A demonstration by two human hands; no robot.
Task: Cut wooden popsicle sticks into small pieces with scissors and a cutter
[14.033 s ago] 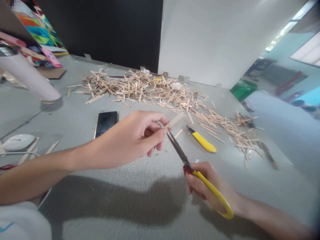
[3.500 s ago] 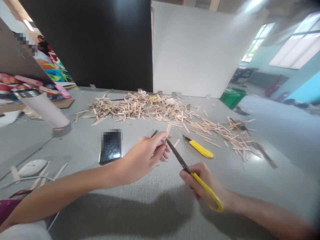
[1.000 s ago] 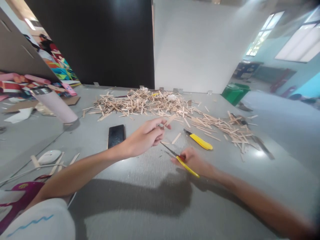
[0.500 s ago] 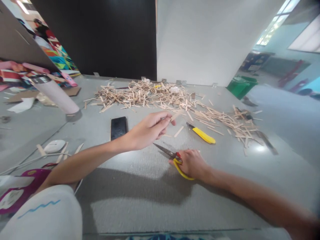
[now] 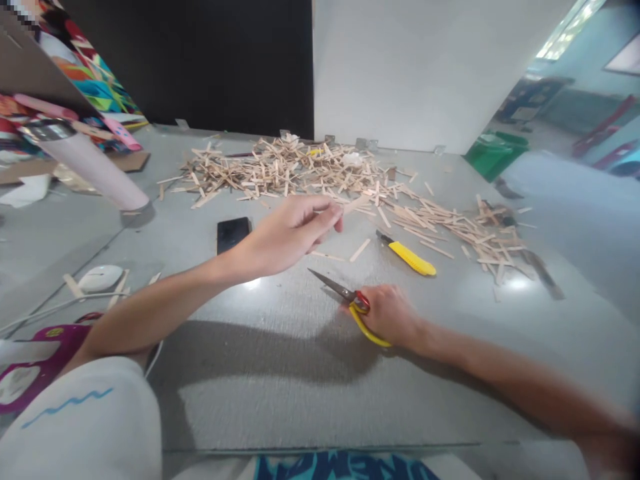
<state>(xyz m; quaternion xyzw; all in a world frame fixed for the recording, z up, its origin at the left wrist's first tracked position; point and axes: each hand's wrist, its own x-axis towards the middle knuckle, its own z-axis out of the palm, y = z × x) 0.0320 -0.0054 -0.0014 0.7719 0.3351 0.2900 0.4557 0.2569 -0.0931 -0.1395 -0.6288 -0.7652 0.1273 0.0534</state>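
Between the thumb and fingers of my left hand (image 5: 295, 233) is a thin wooden stick (image 5: 357, 203), its free end pointing up and right toward the stick pile (image 5: 280, 170). My right hand (image 5: 387, 312) is wrapped round the yellow and red handles of the scissors (image 5: 340, 288), whose blades look closed and point up-left. A yellow utility knife (image 5: 411, 258) lies on the table above my right hand. One loose stick (image 5: 360, 250) rests between the knife and my left hand.
A black phone (image 5: 233, 235) lies behind my left wrist. Further left are a pale bottle (image 5: 97, 167), a white mouse (image 5: 101, 277) with a cable, and a purple object (image 5: 55, 360). More sticks (image 5: 500, 247) lie right. A green bin (image 5: 495, 155) stands beyond.
The view has tilted slightly, so the table's items sit higher in the picture. My left hand has shifted a little away with the stick. My right hand keeps its hold on the scissors.
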